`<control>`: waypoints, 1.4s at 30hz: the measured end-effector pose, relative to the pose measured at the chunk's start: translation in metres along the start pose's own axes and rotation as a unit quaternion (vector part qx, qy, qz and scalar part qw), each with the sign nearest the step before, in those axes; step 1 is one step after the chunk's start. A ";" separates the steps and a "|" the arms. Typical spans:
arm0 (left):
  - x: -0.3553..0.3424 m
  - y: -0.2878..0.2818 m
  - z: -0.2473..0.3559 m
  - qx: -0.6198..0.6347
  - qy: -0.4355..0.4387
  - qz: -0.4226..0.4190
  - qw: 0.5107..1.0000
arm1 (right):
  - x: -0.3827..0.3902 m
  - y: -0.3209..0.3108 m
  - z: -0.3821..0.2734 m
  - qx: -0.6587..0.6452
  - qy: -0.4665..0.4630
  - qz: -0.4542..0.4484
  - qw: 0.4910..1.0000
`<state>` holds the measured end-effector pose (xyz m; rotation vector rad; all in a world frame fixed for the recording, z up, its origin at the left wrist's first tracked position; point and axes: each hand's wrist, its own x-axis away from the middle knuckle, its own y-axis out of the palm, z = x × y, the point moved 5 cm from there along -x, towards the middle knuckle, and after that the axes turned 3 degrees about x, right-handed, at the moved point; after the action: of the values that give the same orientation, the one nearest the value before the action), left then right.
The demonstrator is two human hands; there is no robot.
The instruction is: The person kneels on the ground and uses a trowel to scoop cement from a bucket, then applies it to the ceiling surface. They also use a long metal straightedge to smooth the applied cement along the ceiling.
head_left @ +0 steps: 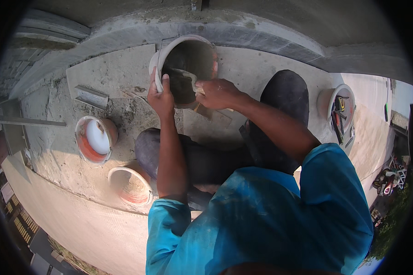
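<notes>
A bucket [202, 40] with a pale rim and dark grey inside tilts in front of me at the upper middle of the head view. My left hand [162, 95] grips its left rim, thumb on the near side. My right hand [215, 94] is closed round a tool's pale handle at the bucket's right side, and a metal blade [181, 73] reaches from it into the bucket. A board piece [220, 119] lies just below the bucket, partly behind my right hand. My bent legs [284, 91] lie around it.
A bucket with white contents [98, 135] and a pale bucket [128, 185] stand left. A tool bucket [326, 98] stands right. Metal offcuts [91, 96] and a long bar [27, 121] lie left. A concrete ledge [270, 39] runs along the back; the pale floor's edge [55, 211] curves below.
</notes>
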<state>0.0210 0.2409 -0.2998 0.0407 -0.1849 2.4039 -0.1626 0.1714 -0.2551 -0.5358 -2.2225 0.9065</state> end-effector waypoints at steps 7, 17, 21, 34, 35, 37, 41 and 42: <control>-0.004 0.000 0.003 0.021 -0.057 0.027 0.998 | 0.019 0.008 0.022 -0.001 0.006 -0.117 0.993; -0.010 -0.069 -0.010 0.121 -0.026 0.025 0.992 | 0.067 0.006 0.017 -0.071 -0.004 0.119 0.990; -0.012 -0.077 -0.001 0.189 -0.098 0.095 0.972 | 0.088 -0.003 0.024 -0.063 -0.031 0.049 0.996; 0.021 -0.040 0.106 0.385 -0.086 0.207 0.895 | 0.154 -0.142 0.038 0.098 -0.020 0.251 0.963; 0.021 -0.037 0.110 0.388 -0.075 0.209 0.895 | 0.136 -0.142 0.021 0.102 -0.027 0.281 0.954; 0.021 -0.034 0.112 0.373 -0.068 0.229 0.897 | 0.116 -0.135 0.000 0.157 -0.063 0.326 0.930; 0.022 -0.024 0.133 0.369 -0.077 0.245 0.893 | 0.126 -0.103 0.005 0.265 -0.124 0.306 0.906; 0.022 -0.030 0.133 0.370 -0.075 0.265 0.887 | 0.144 -0.100 0.010 0.271 -0.131 0.279 0.912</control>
<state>0.0219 0.2587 -0.1623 0.5974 0.7576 2.8659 -0.2810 0.1830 -0.1264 -0.8284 -1.9202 1.9159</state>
